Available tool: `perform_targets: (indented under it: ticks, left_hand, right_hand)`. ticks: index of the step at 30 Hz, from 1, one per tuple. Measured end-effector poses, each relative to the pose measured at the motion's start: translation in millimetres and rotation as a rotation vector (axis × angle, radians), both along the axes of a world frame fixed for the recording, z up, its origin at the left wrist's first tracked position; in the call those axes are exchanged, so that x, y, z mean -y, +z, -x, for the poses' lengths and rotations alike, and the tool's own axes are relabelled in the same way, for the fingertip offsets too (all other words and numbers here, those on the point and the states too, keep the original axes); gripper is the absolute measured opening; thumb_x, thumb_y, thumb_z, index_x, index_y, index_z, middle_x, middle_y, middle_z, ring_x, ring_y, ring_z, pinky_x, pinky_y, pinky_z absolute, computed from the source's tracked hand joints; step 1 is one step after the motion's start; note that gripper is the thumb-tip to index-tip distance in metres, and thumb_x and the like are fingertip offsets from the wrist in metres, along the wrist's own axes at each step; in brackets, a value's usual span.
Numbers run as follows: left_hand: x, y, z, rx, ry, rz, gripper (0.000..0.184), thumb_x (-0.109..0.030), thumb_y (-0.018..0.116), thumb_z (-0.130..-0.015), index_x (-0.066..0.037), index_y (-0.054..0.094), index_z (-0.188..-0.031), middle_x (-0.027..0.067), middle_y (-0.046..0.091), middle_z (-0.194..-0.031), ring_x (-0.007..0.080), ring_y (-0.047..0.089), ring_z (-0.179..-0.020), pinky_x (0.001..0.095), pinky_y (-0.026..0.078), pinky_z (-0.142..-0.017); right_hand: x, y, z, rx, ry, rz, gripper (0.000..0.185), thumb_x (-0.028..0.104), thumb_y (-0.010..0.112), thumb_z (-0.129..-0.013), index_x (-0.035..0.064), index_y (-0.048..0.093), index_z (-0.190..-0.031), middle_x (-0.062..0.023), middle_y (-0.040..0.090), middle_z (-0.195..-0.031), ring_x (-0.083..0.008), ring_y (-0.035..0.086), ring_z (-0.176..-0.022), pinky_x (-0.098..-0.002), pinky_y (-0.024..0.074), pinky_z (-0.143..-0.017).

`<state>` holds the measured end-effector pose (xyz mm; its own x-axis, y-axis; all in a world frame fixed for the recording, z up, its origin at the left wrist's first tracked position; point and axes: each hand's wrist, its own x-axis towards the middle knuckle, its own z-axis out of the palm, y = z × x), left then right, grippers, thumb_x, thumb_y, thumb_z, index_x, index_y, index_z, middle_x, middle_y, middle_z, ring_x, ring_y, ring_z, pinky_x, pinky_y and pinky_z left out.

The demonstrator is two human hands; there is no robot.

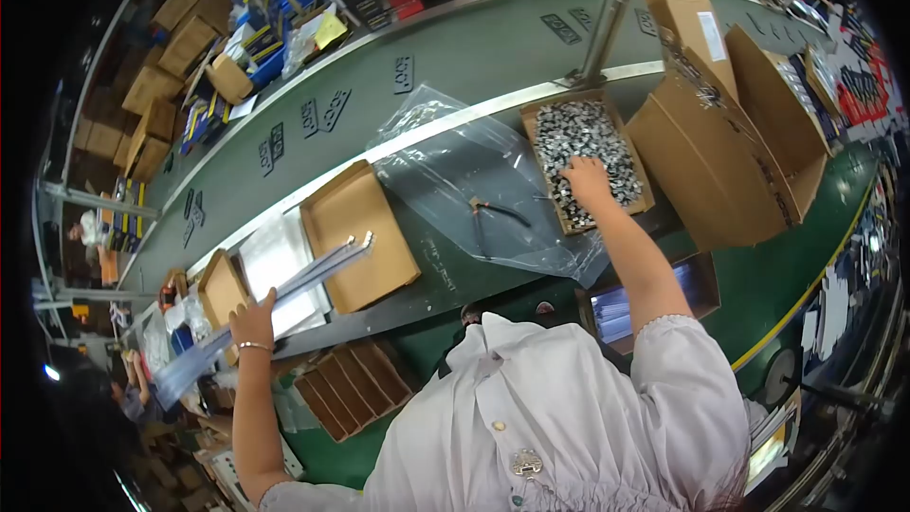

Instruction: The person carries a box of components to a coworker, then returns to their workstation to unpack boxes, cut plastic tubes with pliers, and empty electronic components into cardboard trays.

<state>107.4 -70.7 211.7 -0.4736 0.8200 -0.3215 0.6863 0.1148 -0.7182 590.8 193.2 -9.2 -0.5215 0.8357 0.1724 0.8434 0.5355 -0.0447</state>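
My left hand [252, 324] is closed round a bundle of long, thin, pale strips [318, 270]. The bundle slants up to the right, and small shiny pieces sit at its upper end. Over a shallow cardboard box [646, 197] full of small silvery metal pieces [592, 133], my right hand [590, 180] has its fingers curled down among them. What its fingertips hold is hidden. Pliers [500, 212] with dark handles lie on a clear plastic sheet [445, 161] left of that box.
An open cardboard tray [365, 256] lies on the bench beneath the strips' upper end. A large open carton [711, 161] stands to the right. Behind the bench runs a green conveyor belt [365, 85], with a metal post [611, 14] at its edge. A divided carton [351, 389] sits below.
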Motion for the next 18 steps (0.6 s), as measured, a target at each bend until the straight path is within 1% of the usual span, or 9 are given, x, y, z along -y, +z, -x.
perform_targets:
  ticks: [1, 3, 9, 10, 12, 13, 16, 17, 18]
  left_hand:
    - [1.4, 3.0, 0.0, -0.027, -0.057, -0.010, 0.058, -0.016, 0.060, -0.067, -0.032, 0.033, -0.117, 0.0057, 0.054, -0.093, 0.0232, 0.052, -0.087, 0.0358, 0.040, -0.072]
    - [-4.6, 18.8, -16.8, -0.002, -0.060, -0.041, 0.041, -0.010, 0.041, -0.076, -0.031, 0.041, -0.112, 0.0066, 0.053, -0.092, 0.0234, 0.052, -0.081, 0.0371, 0.040, -0.070]
    - [5.1, 18.5, -8.8, -0.054, -0.142, -0.049, 0.041, -0.013, 0.044, -0.075, -0.030, 0.041, -0.112, 0.0056, 0.053, -0.092, 0.0226, 0.052, -0.083, 0.0356, 0.040, -0.071]
    - [9.2, 16.6, -1.8, -0.060, -0.089, 0.024, 0.086, -0.026, 0.076, -0.046, -0.028, 0.033, -0.119, 0.0063, 0.053, -0.095, 0.0233, 0.050, -0.089, 0.0351, 0.038, -0.077]
    - [-0.7, 13.9, -9.3, -0.046, -0.131, 0.028, 0.080, -0.027, 0.073, -0.050, -0.028, 0.033, -0.119, 0.0064, 0.053, -0.095, 0.0229, 0.050, -0.088, 0.0351, 0.038, -0.076]
    - [-5.5, 16.9, -16.8, -0.045, -0.126, 0.038, 0.071, -0.025, 0.069, -0.057, -0.028, 0.034, -0.119, 0.0065, 0.053, -0.095, 0.0229, 0.050, -0.089, 0.0355, 0.038, -0.075]
    - [-2.0, 18.1, -14.7, -0.061, -0.139, -0.019, 0.044, -0.012, 0.040, -0.078, -0.029, 0.036, -0.118, 0.0051, 0.056, -0.090, 0.0216, 0.051, -0.086, 0.0368, 0.037, -0.076]
    - [-7.7, 28.1, -26.3, -0.046, -0.034, 0.011, 0.046, -0.012, 0.041, -0.078, -0.032, 0.035, -0.118, 0.0049, 0.052, -0.102, 0.0222, 0.051, -0.092, 0.0396, 0.031, -0.088]
    - [-9.1, 28.2, -22.7, -0.048, -0.055, -0.006, 0.045, -0.011, 0.041, -0.078, -0.032, 0.035, -0.117, 0.0050, 0.052, -0.101, 0.0221, 0.051, -0.091, 0.0391, 0.032, -0.086]
  right_hand:
    - [-1.2, 7.4, -3.0, 0.097, 0.049, 0.003, 0.020, 0.008, 0.048, -0.067, 0.0160, 0.061, -0.080, -0.0034, 0.046, -0.081, -0.0178, 0.046, -0.086, -0.0323, 0.0330, -0.075]
    - [-3.1, 14.6, -8.3, 0.129, 0.129, 0.009, 0.016, 0.008, 0.048, -0.066, 0.0133, 0.060, -0.075, -0.0032, 0.046, -0.084, -0.0174, 0.044, -0.088, -0.0325, 0.0327, -0.075]
    - [-14.3, 12.1, -11.2, 0.047, 0.107, 0.102, 0.009, 0.005, 0.052, -0.062, 0.0061, 0.057, -0.070, -0.0058, 0.050, -0.077, -0.0244, 0.050, -0.077, -0.0362, 0.0380, -0.068]
    - [-13.9, 12.6, -7.7, 0.037, 0.139, 0.104, 0.009, 0.005, 0.052, -0.062, 0.0061, 0.057, -0.070, -0.0058, 0.050, -0.077, -0.0244, 0.050, -0.077, -0.0362, 0.0380, -0.068]
    - [-6.7, 22.6, -26.8, -0.248, -0.189, 0.349, 0.006, 0.006, 0.053, -0.065, 0.0017, 0.056, -0.066, -0.0048, 0.054, -0.069, -0.0210, 0.054, -0.066, -0.0334, 0.0428, -0.061]
    - [-3.8, 27.2, -28.5, -0.237, -0.186, 0.350, 0.006, 0.006, 0.053, -0.065, 0.0017, 0.056, -0.066, -0.0048, 0.054, -0.069, -0.0210, 0.054, -0.066, -0.0334, 0.0428, -0.061]
    - [26.7, 75.2, 1.7, -1.126, -0.150, 0.889, 0.007, 0.003, 0.056, -0.067, 0.0029, 0.051, -0.072, -0.0024, 0.052, -0.063, -0.0114, 0.052, -0.058, -0.0239, 0.0423, -0.054]
    - [48.9, 112.5, 18.9, -1.371, -0.079, 1.073, 0.011, 0.002, 0.057, -0.067, 0.0043, 0.049, -0.074, -0.0008, 0.049, -0.062, -0.0085, 0.051, -0.058, -0.0212, 0.0410, -0.053]
    - [69.3, 148.8, 30.1, -1.405, -0.010, 1.113, 0.014, 0.002, 0.057, -0.066, 0.0046, 0.048, -0.076, -0.0005, 0.049, -0.063, -0.0085, 0.050, -0.056, -0.0206, 0.0409, -0.052]
